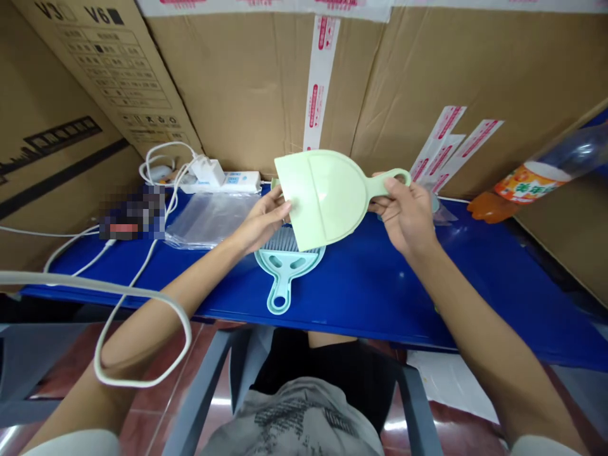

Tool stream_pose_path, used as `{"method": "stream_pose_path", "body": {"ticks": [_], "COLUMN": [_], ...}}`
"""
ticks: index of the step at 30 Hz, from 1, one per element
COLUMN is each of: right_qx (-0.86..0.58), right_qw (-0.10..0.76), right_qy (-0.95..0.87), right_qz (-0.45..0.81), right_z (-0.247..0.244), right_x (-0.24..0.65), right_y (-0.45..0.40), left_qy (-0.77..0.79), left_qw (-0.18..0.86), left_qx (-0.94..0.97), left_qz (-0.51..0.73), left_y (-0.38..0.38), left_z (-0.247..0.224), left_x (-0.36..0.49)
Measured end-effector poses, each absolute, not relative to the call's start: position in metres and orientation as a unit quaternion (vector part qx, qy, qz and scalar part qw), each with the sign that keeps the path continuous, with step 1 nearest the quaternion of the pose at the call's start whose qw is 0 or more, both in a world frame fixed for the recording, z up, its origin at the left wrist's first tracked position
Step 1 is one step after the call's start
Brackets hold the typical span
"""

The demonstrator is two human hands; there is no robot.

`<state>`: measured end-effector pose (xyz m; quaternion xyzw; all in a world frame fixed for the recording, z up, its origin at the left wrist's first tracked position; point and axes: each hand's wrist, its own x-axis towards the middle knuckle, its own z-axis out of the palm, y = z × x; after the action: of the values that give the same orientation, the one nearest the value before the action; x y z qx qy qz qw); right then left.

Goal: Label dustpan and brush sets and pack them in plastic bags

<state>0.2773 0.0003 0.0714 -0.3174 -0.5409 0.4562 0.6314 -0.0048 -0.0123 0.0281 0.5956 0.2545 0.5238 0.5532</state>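
The right grip (406, 212) is closed around the handle of one pale-green dustpan (327, 196), held above the blue bench (370, 285); the left grip (263, 221) pinches its wide edge, some fingers hidden behind. The dustpan partly covers one light-blue brush (285, 263). One bottle (532, 183) is cut off at right; one pixelated object (130, 215), left, is unreadable.

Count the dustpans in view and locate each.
2. A green dustpan is held up between the left hand and right hand. A light-blue dustpan lies on the blue table, nested with a brush. Others may be hidden.
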Motion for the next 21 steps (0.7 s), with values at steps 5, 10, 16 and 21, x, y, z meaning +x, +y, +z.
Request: {"method": "stream_pose_path", "body": {"ticks": [5, 10, 16, 21], "right_qx": [-0.358, -0.341, -0.352, -0.367], "right_qw": [0.58, 0.526, 0.463, 0.52], "right_qy": [-0.498, -0.494, -0.597, -0.735], "right_qz": [0.536, 0.603, 0.553, 0.234], "right_z": [0.044, 0.045, 0.045, 0.048], "right_x": [0.27, 0.268, 0.272, 0.279], "right_y": [-0.022, -0.03, -0.031, -0.036], "left_qy": [0.333, 0.37, 0.373, 0.34], "left_qw": [0.558, 0.535, 0.482, 0.468], "left_qx": [0.551, 0.51, 0.523, 0.522], "left_qz": [0.524, 0.562, 0.596, 0.627], "left_y": [-0.017, -0.016, -0.013, -0.011], "left_z": [0.027, 0.026, 0.023, 0.03], "left_x": [0.0, 0.0, -0.001, 0.002]}}
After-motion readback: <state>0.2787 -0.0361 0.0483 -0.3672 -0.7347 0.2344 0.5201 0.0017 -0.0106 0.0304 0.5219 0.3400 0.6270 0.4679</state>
